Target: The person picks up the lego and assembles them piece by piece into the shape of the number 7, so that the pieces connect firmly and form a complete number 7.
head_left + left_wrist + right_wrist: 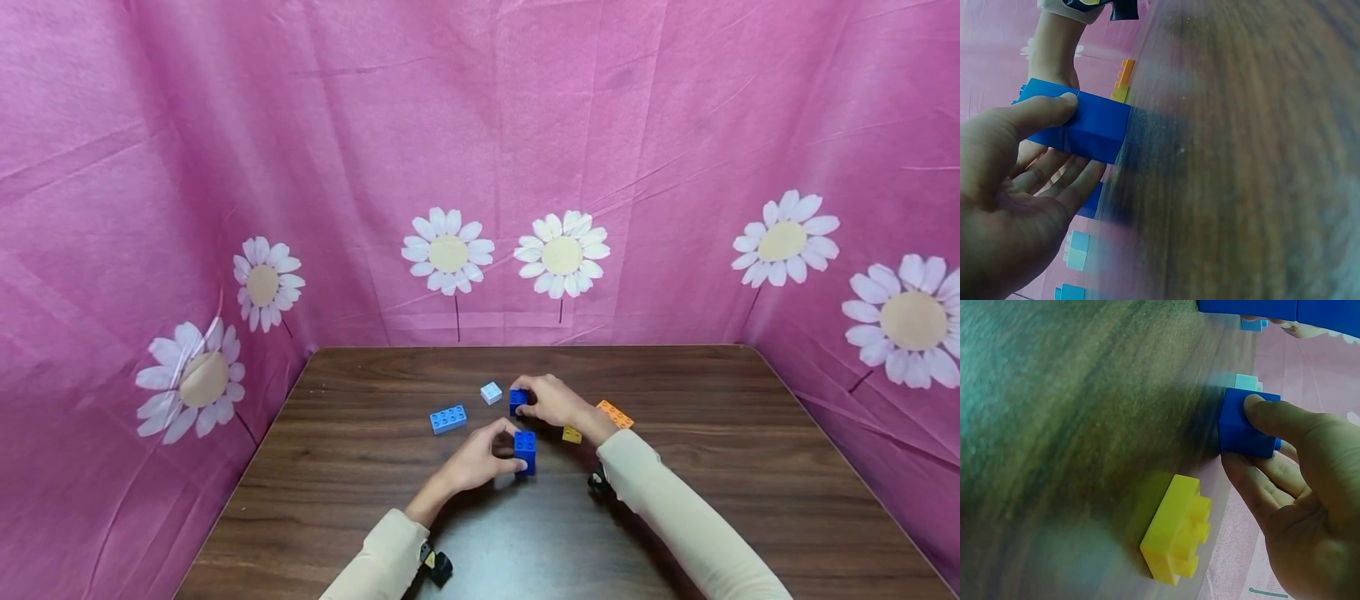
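Two dark blue toy bricks joined one on top of the other form a stack [525, 454] on the wooden table, and my left hand [477, 457] grips its sides between thumb and fingers. In the left wrist view a seam crosses the blue stack [1085, 122] near the thumb tip. Farther back, my right hand [553, 400] pinches a single dark blue brick [517, 402] standing on the table. The right wrist view shows the thumb on one face of that blue brick [1244, 425] and fingers on the opposite side.
A light blue long brick [448, 419] and a pale blue brick [491, 392] lie to the left. Right of the stack sit a yellow brick [572, 434], partly behind the right wrist, and an orange brick [617, 413]. A pink flowered cloth [510, 167] hangs around the table [360, 483].
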Demonstrator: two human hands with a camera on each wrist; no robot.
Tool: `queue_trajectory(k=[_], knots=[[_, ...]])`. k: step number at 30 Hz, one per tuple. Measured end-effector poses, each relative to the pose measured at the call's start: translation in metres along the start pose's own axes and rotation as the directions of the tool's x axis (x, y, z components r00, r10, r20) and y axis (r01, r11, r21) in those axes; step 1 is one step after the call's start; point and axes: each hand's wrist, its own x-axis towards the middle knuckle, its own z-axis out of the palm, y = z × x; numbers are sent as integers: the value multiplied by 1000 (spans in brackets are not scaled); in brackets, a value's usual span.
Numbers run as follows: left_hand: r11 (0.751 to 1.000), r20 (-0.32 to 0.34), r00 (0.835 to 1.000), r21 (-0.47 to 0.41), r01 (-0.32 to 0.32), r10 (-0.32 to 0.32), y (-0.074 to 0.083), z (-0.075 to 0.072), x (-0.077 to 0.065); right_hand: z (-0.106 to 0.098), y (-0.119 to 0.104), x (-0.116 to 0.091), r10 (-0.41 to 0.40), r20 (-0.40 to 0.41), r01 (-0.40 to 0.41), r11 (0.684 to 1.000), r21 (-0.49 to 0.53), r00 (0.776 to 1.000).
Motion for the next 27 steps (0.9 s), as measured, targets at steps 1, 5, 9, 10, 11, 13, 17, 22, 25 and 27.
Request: queue_trajectory(k=[1, 5, 9, 10, 11, 13, 17, 22, 25, 27], knots=[[1000, 1, 1000, 1, 2, -2, 0, 0, 0, 0, 0, 0, 3, 0, -3, 1000, 1, 1000], [1000, 3, 1000, 8, 9, -9, -1, -1, 0, 1, 1, 0, -4, 4, 4, 1000, -1, 1000], [1000, 2, 1000, 21, 7, -7, 0, -2, 0, 2, 2, 1, -13, 6, 13, 1000, -1, 1000], [1000, 3, 1000, 27, 5, -5, 0, -2, 0, 1, 2, 1, -16, 4, 16, 1000, 2, 1000], [1000, 3, 1000, 31, 2, -2, 0, -2, 0, 1, 2, 1, -17, 2, 17, 1000, 4, 1000], [999, 4, 1000, 36, -3, 3, 1, -3, 0, 1, 3, 1, -21, -1, 21, 1000, 7, 1000], [999, 7, 1000, 44, -13, 13, 2, -2, 0, 0, 3, 0, -21, 0, 21, 1000, 2, 1000], [998, 15, 1000, 53, -18, 17, 1, -2, 1, -1, 1, -3, -28, 0, 28, 999, -24, 1000], [998, 18, 1000, 58, -16, 15, 0, -3, 2, -3, 0, -6, -49, -7, 49, 998, -43, 999], [998, 17, 1000, 60, -16, 15, -1, -3, 2, -3, -1, -7, -64, -16, 63, 997, -52, 998]])
